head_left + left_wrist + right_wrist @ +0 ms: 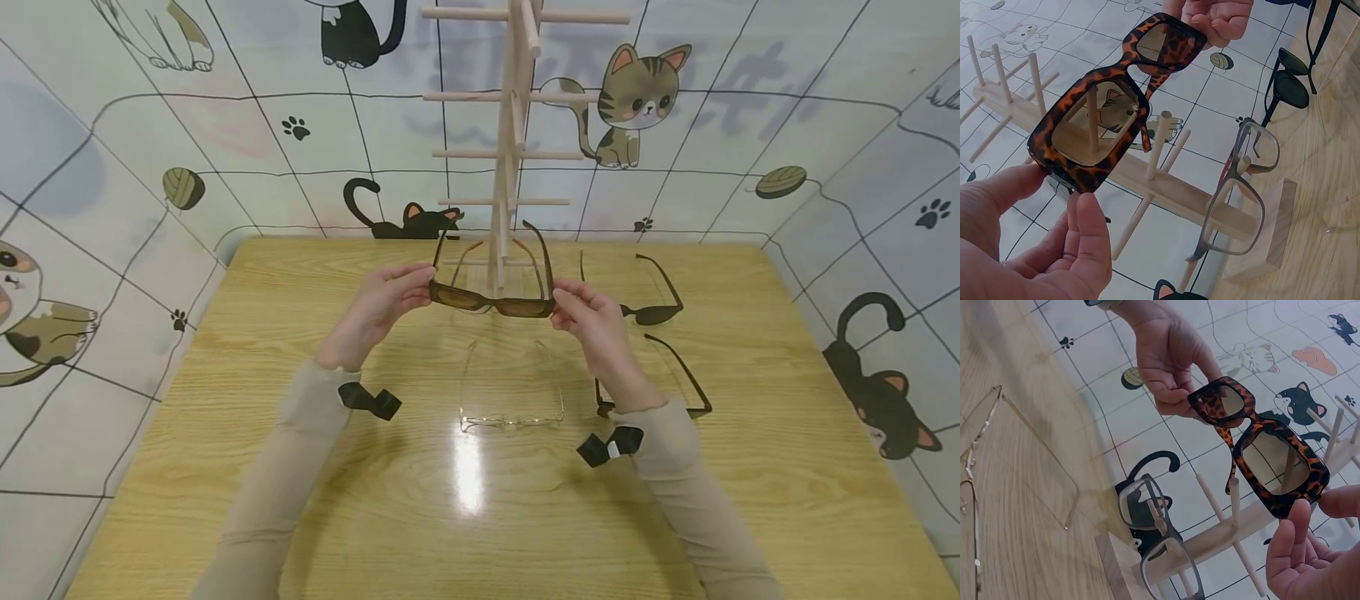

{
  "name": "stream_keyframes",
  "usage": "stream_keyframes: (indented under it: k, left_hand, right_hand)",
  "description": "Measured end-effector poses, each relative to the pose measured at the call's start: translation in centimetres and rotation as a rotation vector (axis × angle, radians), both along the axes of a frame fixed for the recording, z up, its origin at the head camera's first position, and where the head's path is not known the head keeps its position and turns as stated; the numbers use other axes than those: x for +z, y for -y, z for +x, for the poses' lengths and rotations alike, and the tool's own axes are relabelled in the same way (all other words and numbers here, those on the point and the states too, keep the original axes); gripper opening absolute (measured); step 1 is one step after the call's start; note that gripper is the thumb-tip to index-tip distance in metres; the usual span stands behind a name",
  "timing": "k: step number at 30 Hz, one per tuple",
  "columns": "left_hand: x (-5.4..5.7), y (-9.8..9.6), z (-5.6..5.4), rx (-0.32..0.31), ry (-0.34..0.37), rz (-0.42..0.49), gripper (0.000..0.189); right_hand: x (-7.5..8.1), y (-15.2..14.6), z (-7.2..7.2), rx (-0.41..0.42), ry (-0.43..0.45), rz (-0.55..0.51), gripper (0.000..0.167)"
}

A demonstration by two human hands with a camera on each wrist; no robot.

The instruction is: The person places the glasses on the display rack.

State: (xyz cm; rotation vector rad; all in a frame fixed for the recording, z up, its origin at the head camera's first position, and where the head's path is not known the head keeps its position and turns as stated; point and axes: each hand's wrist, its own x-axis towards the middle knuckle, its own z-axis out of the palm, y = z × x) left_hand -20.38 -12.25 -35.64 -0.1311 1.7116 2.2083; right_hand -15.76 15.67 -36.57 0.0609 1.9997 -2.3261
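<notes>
Cartoon-cat tiled backdrop behind us, light wood-grain table below. Dead centre of the head view, our left hand and right hand each pinch one end of some chunky tortoiseshell sunglasses, thumb and fingers closed on the frame, arms unfolded. Pale wooden peg rack stands behind, grey-rimmed glasses low on it. Thin gold-rimmed glasses lie below centre, black sunglasses right.
</notes>
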Motion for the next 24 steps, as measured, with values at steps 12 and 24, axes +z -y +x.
stream_keyframes:
  k: [12,24]
  left_hand:
    - [-0.4,-1.4,-1.3,0.106,0.027,0.053,0.041]
    - [-1.1,-2.7,-2.4,0.187,0.036,0.123,0.029]
  right_hand:
    - [-0.1,-0.4,-2.3,-0.035,0.023,-0.044,0.01]
    - [-0.2,-0.8,-4.4,-0.072,0.047,-0.027,0.015]
